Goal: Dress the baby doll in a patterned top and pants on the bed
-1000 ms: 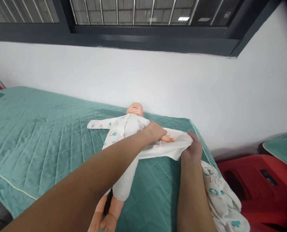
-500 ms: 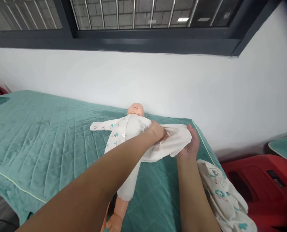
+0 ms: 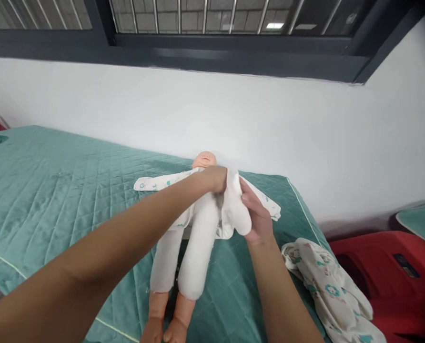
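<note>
A baby doll (image 3: 199, 247) lies on its back, head toward the wall, its body and upper legs white and padded. A white baby shirt with small printed figures lies partly under it, one sleeve (image 3: 155, 183) stretched left and the other sleeve (image 3: 269, 205) flat on the right. My right hand (image 3: 258, 216) is closed around the doll's bent white arm (image 3: 237, 209). My left hand (image 3: 215, 179) reaches over the doll's chest against that arm; its fingers are hidden behind the arm.
Green quilted bedding (image 3: 73, 190) spreads under the doll. A crumpled printed baby garment (image 3: 330, 286) lies at the bed's right edge, beside a red plastic piece (image 3: 373, 271). Behind are a white wall (image 3: 155, 109) and a dark window frame (image 3: 216, 57).
My hands have moved from the shirt's stretched right side to the doll's arm, which is now bent and in view. The right sleeve now lies flat. My view has shifted slightly.
</note>
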### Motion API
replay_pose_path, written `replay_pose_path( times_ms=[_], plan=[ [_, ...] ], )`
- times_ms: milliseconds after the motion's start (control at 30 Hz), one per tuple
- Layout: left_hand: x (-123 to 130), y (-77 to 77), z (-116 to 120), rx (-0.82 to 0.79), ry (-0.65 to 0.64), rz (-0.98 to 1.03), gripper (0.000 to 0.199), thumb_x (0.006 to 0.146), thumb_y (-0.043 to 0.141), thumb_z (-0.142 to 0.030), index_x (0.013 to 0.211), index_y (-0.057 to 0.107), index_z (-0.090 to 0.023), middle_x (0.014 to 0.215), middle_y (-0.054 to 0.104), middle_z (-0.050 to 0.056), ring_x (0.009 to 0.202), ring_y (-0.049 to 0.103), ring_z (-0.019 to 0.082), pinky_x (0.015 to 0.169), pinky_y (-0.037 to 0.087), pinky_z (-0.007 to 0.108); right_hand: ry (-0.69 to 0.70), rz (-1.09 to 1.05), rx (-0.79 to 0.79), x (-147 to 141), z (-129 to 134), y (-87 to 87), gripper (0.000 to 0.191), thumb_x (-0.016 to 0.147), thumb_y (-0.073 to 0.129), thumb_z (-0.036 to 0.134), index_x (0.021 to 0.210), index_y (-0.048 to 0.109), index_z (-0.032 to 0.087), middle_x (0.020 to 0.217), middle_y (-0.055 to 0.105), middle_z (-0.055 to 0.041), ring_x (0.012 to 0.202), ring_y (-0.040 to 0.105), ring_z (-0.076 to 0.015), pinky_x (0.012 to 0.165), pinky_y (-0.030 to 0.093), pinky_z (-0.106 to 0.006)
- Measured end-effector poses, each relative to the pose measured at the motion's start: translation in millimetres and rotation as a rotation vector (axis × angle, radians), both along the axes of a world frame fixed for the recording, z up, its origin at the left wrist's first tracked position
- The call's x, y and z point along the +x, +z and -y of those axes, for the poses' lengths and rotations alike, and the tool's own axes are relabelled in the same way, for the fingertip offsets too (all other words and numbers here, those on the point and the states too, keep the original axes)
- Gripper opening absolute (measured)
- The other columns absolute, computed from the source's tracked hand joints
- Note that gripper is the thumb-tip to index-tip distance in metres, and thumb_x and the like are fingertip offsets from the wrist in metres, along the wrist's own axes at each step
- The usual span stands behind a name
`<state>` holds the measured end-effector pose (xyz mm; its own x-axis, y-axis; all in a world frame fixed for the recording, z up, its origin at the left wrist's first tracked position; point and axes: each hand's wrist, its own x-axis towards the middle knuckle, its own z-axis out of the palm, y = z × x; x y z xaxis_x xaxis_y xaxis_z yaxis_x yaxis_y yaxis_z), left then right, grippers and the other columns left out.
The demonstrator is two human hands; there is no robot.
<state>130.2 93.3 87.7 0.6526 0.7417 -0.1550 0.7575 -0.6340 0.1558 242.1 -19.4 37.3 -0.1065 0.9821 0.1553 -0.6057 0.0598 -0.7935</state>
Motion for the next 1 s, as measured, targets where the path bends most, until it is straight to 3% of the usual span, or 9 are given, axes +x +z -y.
replay_pose_path(
  times_ms=[100, 167, 233, 333, 467, 567, 700, 833, 1000],
  plan=[
    [-32.7, 5.6, 1.7, 0.044, -0.004, 0.147, 0.023, 0.084, 0.055, -0.027, 0.099, 0.072, -0.02, 0.105, 0.074, 0.007, 0.095, 0.067, 0.022, 0.081, 0.049, 0.027, 0.126, 0.128, 0.027, -11.8, 4.9, 2.3, 0.057, 0.068, 0.078, 0.021, 0.123, 0.065, 0.025, 0.133, 0.063, -0.0055, 0.113, 0.064, -0.0231, 0.093, 0.054, -0.033],
    [-50.3, 7.6, 7.0, 0.048, 0.078, 0.342, 0.027, 0.089, 0.05, -0.032, 0.103, 0.071, -0.022, 0.108, 0.073, 0.004, 0.099, 0.065, 0.02, 0.082, 0.048, 0.026, 0.211, 0.206, 0.029, -16.5, 7.9, 3.8, 0.056, 0.073, 0.077, 0.02, 0.126, 0.064, 0.026, 0.141, 0.057, -0.0069, 0.111, 0.064, -0.0206, 0.091, 0.053, -0.031],
    [-62.9, 7.2, 13.0, -0.034, 0.151, 0.501, 0.034, 0.09, 0.05, -0.042, 0.108, 0.069, -0.021, 0.113, 0.071, 0.004, 0.101, 0.064, 0.02, 0.085, 0.048, 0.026, 0.283, 0.247, 0.014, -18.9, 10.6, 4.8, 0.055, 0.078, 0.073, 0.021, 0.131, 0.06, 0.029, 0.147, 0.051, -0.0078, 0.109, 0.065, -0.0197, 0.084, 0.053, -0.029],
    [-72.4, 0.5, 17.9, -0.22, 0.122, 0.613, 0.052, 0.081, 0.062, -0.051, 0.124, 0.062, -0.021, 0.131, 0.063, 0.005, 0.113, 0.061, 0.02, 0.09, 0.048, 0.023, 0.325, 0.278, -0.005, -19.5, 12.5, 3.6, 0.052, 0.084, 0.07, 0.025, 0.134, 0.059, 0.031, 0.152, 0.046, -0.0083, 0.109, 0.065, -0.0211, 0.075, 0.053, -0.027],
    [-70.6, -18.7, 12.0, -0.279, 0.109, 0.711, 0.056, 0.079, 0.066, -0.039, 0.132, 0.056, -0.024, 0.138, 0.058, 0.004, 0.122, 0.056, 0.021, 0.096, 0.047, 0.025, 0.309, 0.301, -0.013, -17.2, 10.6, -3.1, 0.048, 0.084, 0.068, 0.024, 0.132, 0.061, 0.03, 0.15, 0.048, -0.0084, 0.105, 0.067, -0.0199, 0.076, 0.053, -0.026],
    [-62.6, -35.0, 0.1, -0.143, 0.188, 0.809, 0.041, 0.079, 0.058, -0.02, 0.12, 0.062, -0.022, 0.131, 0.062, 0.004, 0.118, 0.058, 0.02, 0.1, 0.045, 0.03, 0.309, 0.286, -0.023, -14.8, 8.2, -8.5, 0.047, 0.082, 0.069, 0.024, 0.129, 0.063, 0.029, 0.148, 0.05, -0.0091, 0.099, 0.069, -0.0181, 0.074, 0.053, -0.025],
    [-53.7, -48.8, -16.1, -0.02, 0.214, 0.886, 0.044, 0.076, 0.051, -0.008, 0.115, 0.063, -0.022, 0.126, 0.065, 0.003, 0.117, 0.058, 0.018, 0.1, 0.045, 0.03, 0.287, 0.268, -0.049, -12.5, 6.1, -13.1, 0.052, 0.081, 0.07, 0.024, 0.132, 0.06, 0.029, 0.148, 0.05, -0.0096, 0.097, 0.07, -0.0181, 0.069, 0.054, -0.025],
    [-49.2, -47.3, -21.9, 0.006, 0.248, 0.817, 0.036, 0.077, 0.055, -0.015, 0.112, 0.063, -0.022, 0.115, 0.069, 0.003, 0.103, 0.062, 0.02, 0.09, 0.048, 0.032, 0.261, 0.258, -0.093, -12.3, 4.4, -15.5, 0.055, 0.081, 0.071, 0.023, 0.134, 0.059, 0.03, 0.147, 0.052, -0.0098, 0.092, 0.071, -0.018, 0.065, 0.055, -0.025],
    [-44.9, -46.3, -23.4, -0.015, 0.174, 0.79, 0.028, 0.081, 0.058, -0.022, 0.108, 0.065, -0.023, 0.091, 0.07, 0.001, 0.091, 0.062, 0.019, 0.081, 0.048, 0.031, 0.236, 0.273, -0.117, -14.0, 4.9, -16.6, 0.052, 0.08, 0.07, 0.021, 0.131, 0.061, 0.03, 0.145, 0.054, -0.009, 0.088, 0.071, -0.0172, 0.061, 0.055, -0.024]
  ],
)
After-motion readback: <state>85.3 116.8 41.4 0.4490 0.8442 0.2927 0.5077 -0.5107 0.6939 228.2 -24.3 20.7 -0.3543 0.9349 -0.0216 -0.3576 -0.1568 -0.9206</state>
